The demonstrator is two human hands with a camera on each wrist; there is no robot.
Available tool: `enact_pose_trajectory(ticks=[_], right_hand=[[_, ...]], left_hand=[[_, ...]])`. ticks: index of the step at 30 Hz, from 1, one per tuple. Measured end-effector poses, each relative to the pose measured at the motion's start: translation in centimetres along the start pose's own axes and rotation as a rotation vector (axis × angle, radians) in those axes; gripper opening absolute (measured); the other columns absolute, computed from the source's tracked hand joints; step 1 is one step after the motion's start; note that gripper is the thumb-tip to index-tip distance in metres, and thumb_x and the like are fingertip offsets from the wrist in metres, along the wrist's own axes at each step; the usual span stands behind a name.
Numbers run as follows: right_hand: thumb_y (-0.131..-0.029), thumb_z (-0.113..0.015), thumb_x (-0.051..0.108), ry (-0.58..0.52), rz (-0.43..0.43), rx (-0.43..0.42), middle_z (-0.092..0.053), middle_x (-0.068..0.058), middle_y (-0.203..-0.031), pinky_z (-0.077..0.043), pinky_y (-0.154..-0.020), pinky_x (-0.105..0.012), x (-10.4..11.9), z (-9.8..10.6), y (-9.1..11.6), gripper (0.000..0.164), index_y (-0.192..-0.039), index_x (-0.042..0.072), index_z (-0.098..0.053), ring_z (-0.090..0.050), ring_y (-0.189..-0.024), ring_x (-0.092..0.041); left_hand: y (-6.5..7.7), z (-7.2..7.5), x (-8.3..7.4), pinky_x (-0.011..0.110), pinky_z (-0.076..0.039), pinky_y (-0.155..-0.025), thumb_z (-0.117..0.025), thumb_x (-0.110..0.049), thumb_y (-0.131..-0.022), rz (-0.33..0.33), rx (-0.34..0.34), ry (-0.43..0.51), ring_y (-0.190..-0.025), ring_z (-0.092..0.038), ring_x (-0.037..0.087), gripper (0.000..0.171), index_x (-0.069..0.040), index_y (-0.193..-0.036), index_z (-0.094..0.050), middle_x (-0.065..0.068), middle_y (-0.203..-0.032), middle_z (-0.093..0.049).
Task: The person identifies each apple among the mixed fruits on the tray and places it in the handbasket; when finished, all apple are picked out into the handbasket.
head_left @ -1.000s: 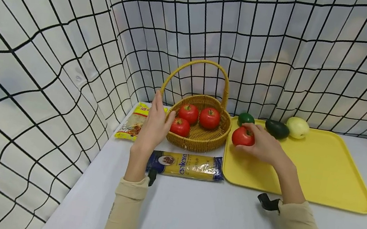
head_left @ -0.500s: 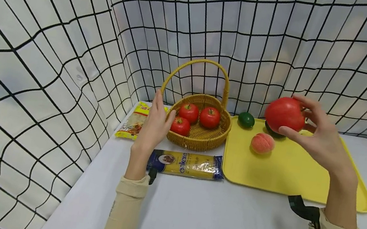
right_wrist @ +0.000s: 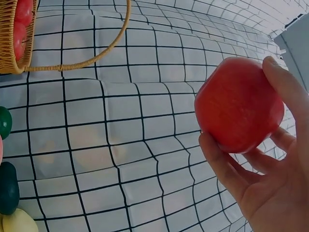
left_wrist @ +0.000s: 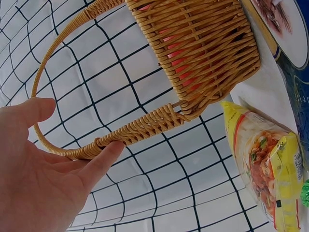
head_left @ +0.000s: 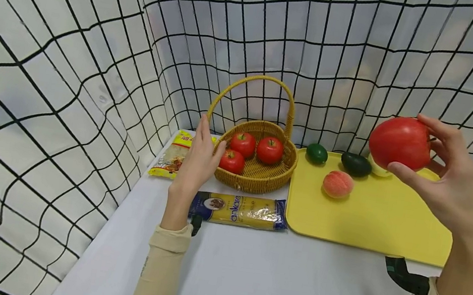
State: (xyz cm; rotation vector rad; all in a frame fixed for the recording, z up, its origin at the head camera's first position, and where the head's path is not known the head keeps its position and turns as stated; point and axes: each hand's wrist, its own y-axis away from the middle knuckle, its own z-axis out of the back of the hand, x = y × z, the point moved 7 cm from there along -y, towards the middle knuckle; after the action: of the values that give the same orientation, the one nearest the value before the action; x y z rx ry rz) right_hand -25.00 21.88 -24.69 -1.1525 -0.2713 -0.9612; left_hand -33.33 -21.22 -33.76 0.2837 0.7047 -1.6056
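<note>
My right hand (head_left: 457, 185) grips a red tomato (head_left: 400, 143) between thumb and fingers, raised above the right part of the yellow tray (head_left: 371, 229). In the right wrist view the tomato (right_wrist: 239, 104) shows its smooth red side. My left hand (head_left: 198, 165) stands at the left of the wicker basket (head_left: 253, 186), its fingers straight. In the left wrist view those fingers lie against the basket's handle (left_wrist: 140, 128), with the thumb apart from it. Inside the basket are three tomatoes (head_left: 270, 151), the front left one partly hidden by my left hand.
On the tray lie a peach (head_left: 338, 184), a small green fruit (head_left: 316, 153), an avocado (head_left: 355, 165) and a pale yellow-green item (head_left: 378, 169), partly hidden by the tomato. A pasta packet (head_left: 238, 210) lies before the basket; a yellow packet (head_left: 173, 156) lies left. Black netting (head_left: 323, 58) surrounds the table.
My right hand has lifted the tomato off the tray's left part and carried it up and right. The peach has come into sight. My left hand has stayed in place.
</note>
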Motion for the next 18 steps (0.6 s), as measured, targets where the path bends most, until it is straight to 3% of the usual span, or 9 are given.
enact_pose_trajectory(ticks=[4,8,13,18], right_hand=[[-0.075,-0.083,-0.011,0.024,0.007,-0.011,-0.052,0.015,-0.143,-0.046,-0.086,0.002,0.4,-0.6,0.1,0.091,-0.153,0.017,-0.047,-0.055,-0.112,-0.006],[-0.076,-0.087,-0.002,0.094,0.006,-0.028,-0.053,0.004,-0.145,-0.043,-0.085,0.001,0.8,-2.3,-0.4,0.09,-0.153,0.023,-0.047,-0.049,-0.116,-0.006],[-0.079,-0.089,0.012,0.174,0.009,0.007,-0.052,-0.013,-0.144,-0.039,-0.085,0.002,0.7,-5.8,-1.0,0.088,-0.154,0.023,-0.043,-0.048,-0.122,-0.014],[-0.084,-0.086,0.021,0.128,-0.016,0.079,-0.051,-0.014,-0.145,-0.041,-0.084,-0.001,-0.6,-9.9,-1.6,0.083,-0.154,0.017,-0.041,-0.052,-0.123,-0.024]], left_hand=[[0.0,-0.1,0.1,0.051,-0.021,-0.13,-0.04,-0.047,-0.109,-0.008,0.006,-0.005,-0.163,-0.005,0.029,0.085,-0.016,-0.164,0.018,0.008,-0.175,0.011],[0.0,0.0,0.3,0.051,-0.021,-0.13,-0.04,-0.047,-0.109,0.002,0.002,-0.01,-0.163,-0.006,0.029,0.085,-0.016,-0.164,0.018,0.008,-0.175,0.011],[0.0,0.0,0.2,0.051,-0.02,-0.13,-0.042,-0.044,-0.109,0.007,0.01,0.005,-0.163,-0.005,0.03,0.085,-0.016,-0.164,0.018,0.007,-0.174,0.013],[-0.2,-0.1,0.2,0.051,-0.022,-0.13,-0.041,-0.045,-0.109,0.013,0.008,0.004,-0.163,-0.006,0.03,0.085,-0.015,-0.164,0.017,0.008,-0.174,0.012]])
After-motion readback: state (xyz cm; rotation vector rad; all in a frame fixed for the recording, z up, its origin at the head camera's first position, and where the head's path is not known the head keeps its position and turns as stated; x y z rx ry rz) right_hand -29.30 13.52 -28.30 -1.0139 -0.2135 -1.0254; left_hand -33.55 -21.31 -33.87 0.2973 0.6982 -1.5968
